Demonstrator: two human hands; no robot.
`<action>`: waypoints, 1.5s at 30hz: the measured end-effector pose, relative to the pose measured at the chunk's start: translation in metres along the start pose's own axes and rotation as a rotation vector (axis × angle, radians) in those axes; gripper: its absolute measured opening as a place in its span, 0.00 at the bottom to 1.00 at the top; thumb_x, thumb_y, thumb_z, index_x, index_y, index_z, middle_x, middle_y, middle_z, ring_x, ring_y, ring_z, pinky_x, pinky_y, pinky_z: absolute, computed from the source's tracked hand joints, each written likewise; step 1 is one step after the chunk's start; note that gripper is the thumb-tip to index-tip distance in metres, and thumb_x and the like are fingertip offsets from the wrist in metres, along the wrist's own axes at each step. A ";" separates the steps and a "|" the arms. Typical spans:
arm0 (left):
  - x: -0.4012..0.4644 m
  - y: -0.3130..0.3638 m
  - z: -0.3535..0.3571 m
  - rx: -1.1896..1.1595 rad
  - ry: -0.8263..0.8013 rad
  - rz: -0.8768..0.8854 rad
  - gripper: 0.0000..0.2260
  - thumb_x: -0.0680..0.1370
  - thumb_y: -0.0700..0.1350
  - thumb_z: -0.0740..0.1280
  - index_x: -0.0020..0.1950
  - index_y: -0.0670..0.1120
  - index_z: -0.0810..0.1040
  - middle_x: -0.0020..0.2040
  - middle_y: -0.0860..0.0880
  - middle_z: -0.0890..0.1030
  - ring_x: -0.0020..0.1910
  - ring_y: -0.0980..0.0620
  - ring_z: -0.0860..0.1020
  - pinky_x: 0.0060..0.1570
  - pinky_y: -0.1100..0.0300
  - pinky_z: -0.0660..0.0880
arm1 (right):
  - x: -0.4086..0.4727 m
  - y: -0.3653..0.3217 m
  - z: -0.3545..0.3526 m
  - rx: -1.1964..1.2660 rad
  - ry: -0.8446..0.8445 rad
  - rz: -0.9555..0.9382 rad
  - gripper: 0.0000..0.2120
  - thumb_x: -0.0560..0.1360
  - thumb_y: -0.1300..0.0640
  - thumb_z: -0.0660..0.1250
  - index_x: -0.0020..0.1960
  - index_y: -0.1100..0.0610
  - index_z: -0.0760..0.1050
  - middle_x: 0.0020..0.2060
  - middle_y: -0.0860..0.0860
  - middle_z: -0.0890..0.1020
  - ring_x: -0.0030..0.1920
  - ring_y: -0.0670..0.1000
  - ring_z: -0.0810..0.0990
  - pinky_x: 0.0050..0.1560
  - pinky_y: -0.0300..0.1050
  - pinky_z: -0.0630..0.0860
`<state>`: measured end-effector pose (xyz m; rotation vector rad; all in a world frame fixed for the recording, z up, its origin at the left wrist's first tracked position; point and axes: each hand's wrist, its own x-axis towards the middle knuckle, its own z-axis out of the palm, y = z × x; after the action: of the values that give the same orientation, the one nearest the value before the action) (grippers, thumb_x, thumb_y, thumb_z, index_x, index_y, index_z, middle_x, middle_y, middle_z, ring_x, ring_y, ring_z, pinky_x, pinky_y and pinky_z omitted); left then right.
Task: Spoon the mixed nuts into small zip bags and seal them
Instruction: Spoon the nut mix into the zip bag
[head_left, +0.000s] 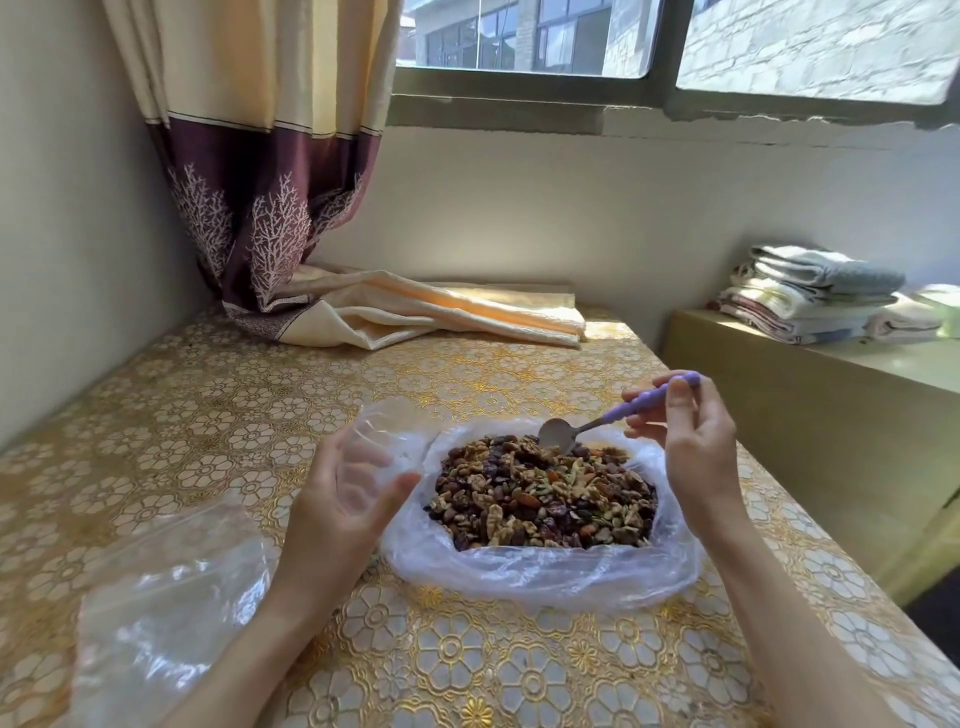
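A heap of mixed nuts (545, 499) lies in a big clear plastic bag (545, 577) spread open on the table. My right hand (691, 441) grips the purple handle of a metal spoon (558, 434), whose bowl touches the far edge of the nuts. My left hand (343, 499) holds a small clear zip bag (379, 436) upright, just left of the nut bag, fingers and thumb curled around it. More empty clear zip bags (171, 597) lie flat at the table's front left.
The table (234, 405) wears a gold flower-patterned cloth. A curtain (395, 312) trails onto its far side under the window. To the right stands a lower cabinet (810, 395) with folded towels (815, 296). Walls close the left and back.
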<state>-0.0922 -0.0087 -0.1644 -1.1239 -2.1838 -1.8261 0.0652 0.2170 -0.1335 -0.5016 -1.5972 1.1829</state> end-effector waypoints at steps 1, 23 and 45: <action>0.000 -0.001 0.000 0.005 0.004 0.000 0.39 0.60 0.73 0.65 0.63 0.50 0.69 0.46 0.55 0.78 0.42 0.63 0.77 0.37 0.75 0.73 | 0.000 0.001 0.000 0.006 0.009 0.029 0.11 0.82 0.55 0.52 0.46 0.56 0.71 0.37 0.56 0.82 0.40 0.47 0.84 0.38 0.38 0.79; 0.000 0.004 -0.001 -0.026 -0.033 -0.038 0.39 0.59 0.73 0.65 0.62 0.50 0.69 0.47 0.54 0.78 0.43 0.65 0.77 0.38 0.71 0.74 | -0.001 0.004 0.004 0.204 0.170 0.317 0.16 0.83 0.55 0.52 0.45 0.62 0.73 0.40 0.59 0.83 0.35 0.50 0.83 0.38 0.39 0.80; -0.004 0.005 0.006 -0.137 -0.091 -0.109 0.23 0.62 0.60 0.71 0.55 0.60 0.70 0.46 0.54 0.82 0.44 0.61 0.80 0.41 0.67 0.77 | -0.051 -0.059 0.068 0.382 -0.373 -0.099 0.11 0.79 0.53 0.56 0.50 0.59 0.73 0.43 0.57 0.84 0.42 0.54 0.84 0.40 0.44 0.80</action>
<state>-0.0844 -0.0051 -0.1639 -1.1565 -2.2402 -2.0366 0.0373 0.1218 -0.1051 0.0499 -1.6246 1.5245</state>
